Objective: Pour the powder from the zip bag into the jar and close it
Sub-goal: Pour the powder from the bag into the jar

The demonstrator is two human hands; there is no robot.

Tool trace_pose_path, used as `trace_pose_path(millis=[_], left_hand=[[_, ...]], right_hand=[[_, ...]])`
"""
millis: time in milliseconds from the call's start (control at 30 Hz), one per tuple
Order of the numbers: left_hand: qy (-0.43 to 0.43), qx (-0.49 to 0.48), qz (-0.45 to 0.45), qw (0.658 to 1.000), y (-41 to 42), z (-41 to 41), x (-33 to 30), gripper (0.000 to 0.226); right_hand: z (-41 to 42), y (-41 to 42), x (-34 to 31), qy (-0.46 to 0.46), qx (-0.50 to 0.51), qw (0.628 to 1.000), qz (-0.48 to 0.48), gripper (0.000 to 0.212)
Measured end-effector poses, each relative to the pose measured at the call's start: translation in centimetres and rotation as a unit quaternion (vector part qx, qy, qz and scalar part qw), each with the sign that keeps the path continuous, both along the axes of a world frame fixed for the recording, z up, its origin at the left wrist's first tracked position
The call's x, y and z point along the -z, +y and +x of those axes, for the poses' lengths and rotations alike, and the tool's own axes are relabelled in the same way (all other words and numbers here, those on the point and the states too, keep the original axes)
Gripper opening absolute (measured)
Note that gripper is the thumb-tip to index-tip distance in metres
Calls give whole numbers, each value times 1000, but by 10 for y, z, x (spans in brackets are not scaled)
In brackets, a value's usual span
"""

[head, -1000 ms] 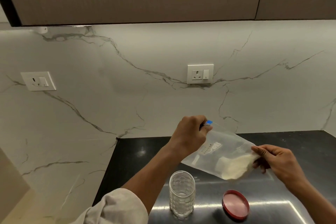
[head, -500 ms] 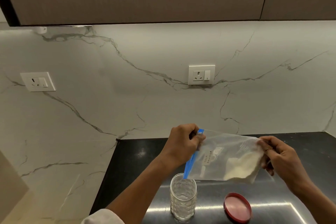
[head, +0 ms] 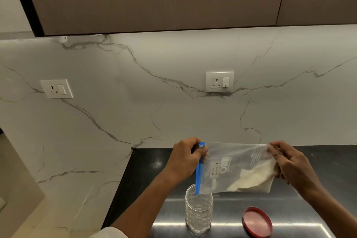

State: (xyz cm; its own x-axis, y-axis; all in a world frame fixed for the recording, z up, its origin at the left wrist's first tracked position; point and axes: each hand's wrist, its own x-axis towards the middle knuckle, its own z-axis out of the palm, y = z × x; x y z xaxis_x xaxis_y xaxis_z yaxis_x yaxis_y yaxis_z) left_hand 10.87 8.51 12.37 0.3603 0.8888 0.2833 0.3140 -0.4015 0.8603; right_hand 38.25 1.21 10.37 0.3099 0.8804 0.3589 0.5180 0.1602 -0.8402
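Observation:
A clear zip bag (head: 235,168) with a blue zip strip hangs sideways above the counter, white powder gathered in its lower right corner. My left hand (head: 185,158) pinches the zip end at the top left. My right hand (head: 291,164) grips the bag's bottom edge on the right. The blue zip's lower corner points into the mouth of a clear dimpled glass jar (head: 199,212), which stands upright and looks empty. The red lid (head: 257,221) lies flat on the counter, right of the jar.
The jar and lid stand on a shiny steel surface (head: 228,216) set in a black counter (head: 338,160). A white marble backsplash with two wall sockets (head: 219,82) rises behind. Brown cabinets hang overhead.
The bag has been turned from tilted to sideways, its zip end lowered until the blue corner reaches the jar's mouth. My right hand has risen with the bag's bottom edge.

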Motion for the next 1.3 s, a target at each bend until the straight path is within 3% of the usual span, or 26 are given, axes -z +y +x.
trace_pose_path(millis=[233, 600, 1033, 1300], left_hand=[[-10, -48, -19, 999, -7, -9, 9, 17], [-30, -96, -44, 994, -13, -22, 18, 18], [-77, -135, -73, 985, -18, -32, 41, 17], [-128, -109, -109, 980, -10, -43, 43, 15]], right_hand=[[-9, 6, -6, -90, 11, 994, 64, 13], [-18, 12, -18, -104, -61, 989, 86, 13], [-27, 10, -34, -76, -128, 987, 68, 12], [-40, 3, -52, -149, -139, 979, 32, 23]])
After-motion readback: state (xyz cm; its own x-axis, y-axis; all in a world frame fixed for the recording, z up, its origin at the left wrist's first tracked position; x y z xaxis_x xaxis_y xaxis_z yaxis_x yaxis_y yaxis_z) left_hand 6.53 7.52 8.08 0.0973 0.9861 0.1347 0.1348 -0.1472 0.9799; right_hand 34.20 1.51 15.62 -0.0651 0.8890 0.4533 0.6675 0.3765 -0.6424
